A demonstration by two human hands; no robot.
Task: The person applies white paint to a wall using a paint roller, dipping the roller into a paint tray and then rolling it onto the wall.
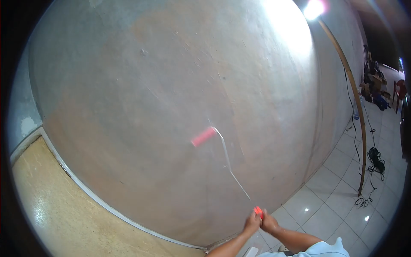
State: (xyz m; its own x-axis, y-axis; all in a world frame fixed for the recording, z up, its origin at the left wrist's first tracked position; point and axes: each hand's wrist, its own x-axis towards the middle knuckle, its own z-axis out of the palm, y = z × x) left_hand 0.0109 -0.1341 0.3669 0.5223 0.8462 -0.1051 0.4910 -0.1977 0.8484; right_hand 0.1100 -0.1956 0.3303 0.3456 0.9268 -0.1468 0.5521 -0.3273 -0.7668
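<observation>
Head view: left hand [251,223] and right hand [269,222], fingers wrapped together round the orange grip [258,210] of a paint roller [204,136] pressed to the wall [128,85] — probably light, whippy on its thin long handle — best held low, two-handed.

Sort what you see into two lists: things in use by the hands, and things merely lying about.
In use:
- pink paint roller on a long thin metal pole
- orange handle end, gripped by left hand and right hand
- bare plaster wall, which the roller touches

Lying about:
- long wooden pole leaning on the wall
- black coiled cable on the white tiled floor
- red chair, far right
</observation>
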